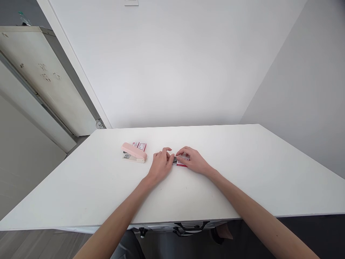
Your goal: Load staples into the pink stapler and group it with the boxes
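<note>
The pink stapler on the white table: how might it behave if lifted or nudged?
The pink stapler would probably flex at its hinged end if lifted by the upper arm, which angles up from the base. Its long, flat base suggests sliding rather than rolling; pushed away, it might bump the red-and-white box behind it.

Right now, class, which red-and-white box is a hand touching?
The small red-and-white box held by the right hand; the red-and-white packaging partly hidden behind the pink stapler has no hand on it.
</note>
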`<action>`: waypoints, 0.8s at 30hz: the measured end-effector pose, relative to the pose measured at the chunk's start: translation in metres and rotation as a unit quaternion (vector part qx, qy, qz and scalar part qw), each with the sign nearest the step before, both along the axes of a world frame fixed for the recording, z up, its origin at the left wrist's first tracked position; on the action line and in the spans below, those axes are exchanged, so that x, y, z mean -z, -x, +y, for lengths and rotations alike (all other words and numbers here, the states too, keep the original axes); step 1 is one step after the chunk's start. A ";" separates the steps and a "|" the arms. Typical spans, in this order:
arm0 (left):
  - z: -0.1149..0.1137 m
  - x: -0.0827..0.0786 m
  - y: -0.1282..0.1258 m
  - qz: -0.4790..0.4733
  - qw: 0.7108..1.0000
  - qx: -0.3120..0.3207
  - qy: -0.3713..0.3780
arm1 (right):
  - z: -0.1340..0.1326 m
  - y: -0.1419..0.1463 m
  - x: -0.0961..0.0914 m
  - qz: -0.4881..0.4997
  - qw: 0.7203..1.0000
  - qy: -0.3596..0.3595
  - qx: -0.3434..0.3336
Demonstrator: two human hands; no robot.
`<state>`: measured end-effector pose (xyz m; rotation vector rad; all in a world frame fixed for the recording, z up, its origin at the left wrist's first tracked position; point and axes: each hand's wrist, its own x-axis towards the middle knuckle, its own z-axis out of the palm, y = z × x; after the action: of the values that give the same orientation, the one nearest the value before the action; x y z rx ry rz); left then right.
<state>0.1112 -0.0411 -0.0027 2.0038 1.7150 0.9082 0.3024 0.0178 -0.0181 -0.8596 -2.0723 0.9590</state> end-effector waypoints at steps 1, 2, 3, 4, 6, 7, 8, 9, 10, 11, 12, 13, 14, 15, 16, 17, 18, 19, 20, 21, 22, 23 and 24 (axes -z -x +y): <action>0.000 0.000 0.000 0.002 1.000 0.000 0.002 | 0.000 0.000 0.000 -0.003 1.000 -0.001 -0.002; 0.000 0.001 0.000 0.003 1.000 0.001 0.003 | 0.000 0.001 0.000 -0.006 1.000 0.000 -0.001; 0.000 0.002 0.001 0.004 1.000 0.001 0.004 | 0.000 0.001 0.000 -0.009 1.000 0.002 0.003; 0.001 0.002 0.001 0.004 1.000 0.002 0.005 | 0.000 0.002 0.001 -0.012 1.000 0.006 0.011; 0.001 0.003 0.001 0.004 1.000 0.001 0.007 | 0.000 0.004 0.001 -0.012 0.999 0.018 0.035; 0.001 0.004 0.001 0.003 1.000 0.001 0.008 | -0.001 0.005 0.001 -0.011 0.999 0.023 0.047; 0.001 0.004 0.001 0.002 1.000 0.001 0.007 | -0.001 0.007 0.002 -0.010 0.998 0.027 0.058; 0.001 0.004 0.001 0.001 1.000 0.002 0.006 | -0.002 0.008 0.002 -0.009 0.997 0.029 0.066; 0.001 0.004 0.001 0.000 1.000 0.003 0.004 | -0.003 0.009 0.002 -0.009 0.997 0.030 0.070; 0.001 0.005 0.001 0.000 1.000 0.004 0.003 | -0.003 0.010 0.002 -0.009 0.997 0.031 0.073; 0.001 0.005 0.001 0.000 1.000 0.005 0.002 | -0.004 0.011 0.002 -0.010 0.997 0.031 0.074; 0.001 0.005 0.001 0.001 1.000 0.006 0.002 | -0.004 0.011 0.002 -0.010 0.997 0.032 0.075; 0.002 0.006 0.001 0.001 1.000 0.006 0.000 | -0.004 0.011 0.002 -0.009 0.997 0.033 0.075; 0.002 0.006 0.001 0.001 1.000 0.007 -0.001 | -0.004 0.011 0.002 -0.009 0.997 0.034 0.073; 0.002 0.006 0.001 0.001 1.000 0.008 -0.003 | -0.004 0.011 0.002 -0.009 0.997 0.035 0.070; 0.003 0.007 0.001 0.001 1.000 0.009 -0.003 | -0.004 0.011 0.002 -0.012 0.997 0.035 0.067; 0.003 0.007 0.001 0.001 1.000 0.009 -0.003 | -0.003 0.010 0.002 -0.014 0.997 0.034 0.063; 0.003 0.007 0.001 0.002 1.000 0.010 -0.003 | -0.003 0.010 0.002 -0.017 0.998 0.033 0.060; 0.003 0.006 0.001 0.002 1.000 0.010 -0.002 | -0.003 0.010 0.002 -0.019 0.998 0.031 0.057; 0.003 0.006 0.001 0.003 1.000 0.011 -0.001 | -0.002 0.010 0.002 -0.018 0.998 0.032 0.055; 0.003 0.005 0.001 0.003 1.000 0.010 -0.001 | -0.002 0.009 0.002 -0.015 0.998 0.035 0.052; 0.003 0.005 0.001 0.005 1.000 0.008 -0.002 | -0.002 0.009 0.003 -0.011 0.998 0.041 0.050; 0.002 0.004 0.001 0.007 1.000 0.007 -0.002 | -0.001 0.009 0.003 -0.007 0.998 0.045 0.048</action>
<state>0.1104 -0.0388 -0.0063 2.0261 1.7064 0.8965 0.2934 0.0167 -0.0212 -1.0062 -1.9924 1.0036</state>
